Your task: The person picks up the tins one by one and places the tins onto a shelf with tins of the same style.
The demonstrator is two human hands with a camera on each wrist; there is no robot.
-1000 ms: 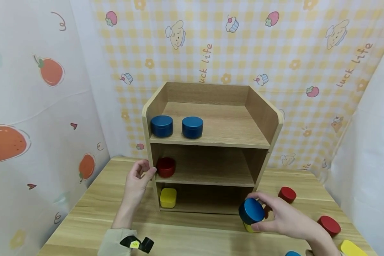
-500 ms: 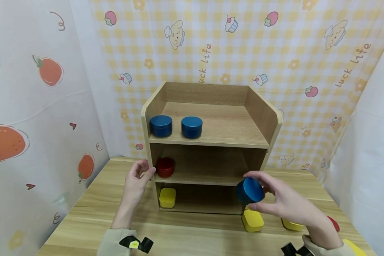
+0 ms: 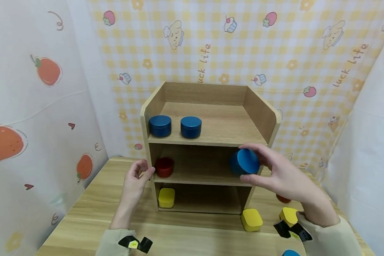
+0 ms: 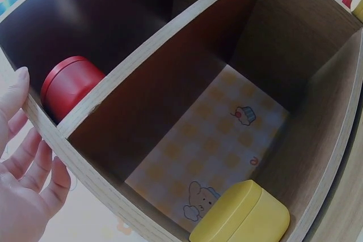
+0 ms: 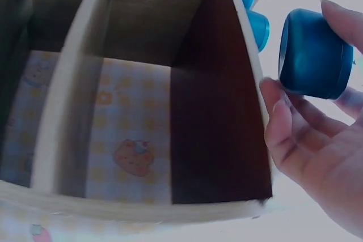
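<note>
One blue tin (image 3: pixel 247 162) between fingers (image 3: pixel 258 180)

The head view is bright (the right wrist's, hazy and blurred).

The person wears pale beige sleeves (image 3: pixel 334 239). On each wrist there is a black strap (image 3: pixel 126 241), which carries a small yellow label (image 3: pixel 133 244) and a black block (image 3: pixel 145 245)
</note>
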